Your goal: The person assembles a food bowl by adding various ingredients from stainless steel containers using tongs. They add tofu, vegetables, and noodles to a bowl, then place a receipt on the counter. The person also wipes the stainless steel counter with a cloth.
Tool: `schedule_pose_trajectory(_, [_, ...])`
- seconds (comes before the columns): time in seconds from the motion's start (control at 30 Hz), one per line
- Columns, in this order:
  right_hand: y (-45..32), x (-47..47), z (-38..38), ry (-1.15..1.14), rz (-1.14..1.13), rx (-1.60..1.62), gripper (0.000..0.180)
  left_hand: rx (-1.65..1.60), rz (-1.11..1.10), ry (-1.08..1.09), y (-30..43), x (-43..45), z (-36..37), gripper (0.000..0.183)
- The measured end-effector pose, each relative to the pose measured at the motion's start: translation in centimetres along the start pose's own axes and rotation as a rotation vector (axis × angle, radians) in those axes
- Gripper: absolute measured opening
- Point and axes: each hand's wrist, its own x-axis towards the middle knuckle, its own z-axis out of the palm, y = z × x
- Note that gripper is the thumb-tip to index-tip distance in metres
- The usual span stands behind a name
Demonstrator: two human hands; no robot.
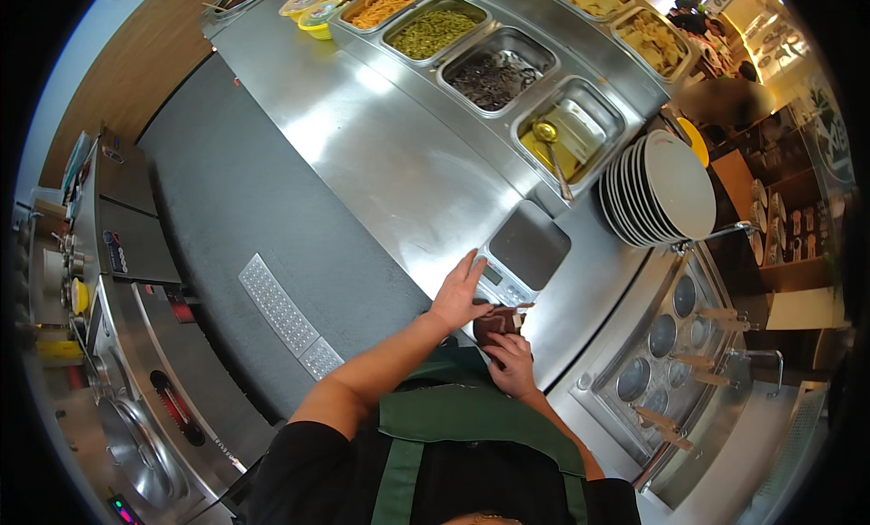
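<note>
My left hand (pixel 463 292) is at the near left corner of a digital kitchen scale (pixel 530 246), fingers stretched along its edge beside the small display. Its thumb reaches toward a dark brown item (pixel 495 323) in front of the scale, close to my apron. Over the near side of that item curl the fingers of my right hand (pixel 513 363). The brown item looks like a small pouch or case with a pale tag, but my hands partly cover it and its kind is unclear. Nothing rests on the scale's dark platform.
Food pans line the steel counter (pixel 367 144); one holds yellow liquid and a ladle (pixel 550 141). Stacked plates (pixel 669 185) lean at right above a noodle boiler (pixel 666 348) with wooden-handled baskets. A dark floor with a metal drain grate (pixel 279 304) lies left.
</note>
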Motion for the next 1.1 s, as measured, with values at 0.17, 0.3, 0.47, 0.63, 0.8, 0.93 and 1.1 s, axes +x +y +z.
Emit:
schedule_pose_trajectory(0.17, [-0.2, -1.3, 0.1, -0.002, -0.047, -0.004, 0.03, 0.007, 0.088, -0.074, 0.5, 0.3, 3.3, 0.075])
schedule_pose_trajectory(0.3, [-0.9, -1.3, 0.2, 0.015, -0.061, 0.007, 0.03, -0.093, 0.042, -0.069, 2.3, 1.1, 4.3, 0.064])
schedule_pose_trajectory(0.47, [-1.8, 1.1, 2.4, 0.219, 0.26, 0.407, 0.031, -0.145, 0.05, 0.12, 1.9, 1.0, -1.7, 0.055])
schedule_pose_trajectory(0.63, [-4.9, 6.9, 5.7, 0.123, 0.201, -0.087, 0.055, -0.118, -0.217, 0.331, -5.2, -5.0, -10.7, 0.046])
schedule_pose_trajectory(0.8, [-6.1, 14.2, 11.8, 0.173, 0.14, -0.18, 0.053, -0.113, -0.402, 0.36, -13.4, -13.7, -16.3, 0.039])
schedule_pose_trajectory(0.93, [-8.0, 23.9, 17.5, 0.277, 0.197, -0.202, 0.054, -0.259, -0.531, 0.427, -20.2, -16.3, -20.5, 0.035])
schedule_pose_trajectory(1.1, [-8.9, 38.8, 23.0, 0.348, 0.196, -0.137, 0.055, -0.229, -0.577, 0.535, -26.4, -16.4, -30.4, 0.029])
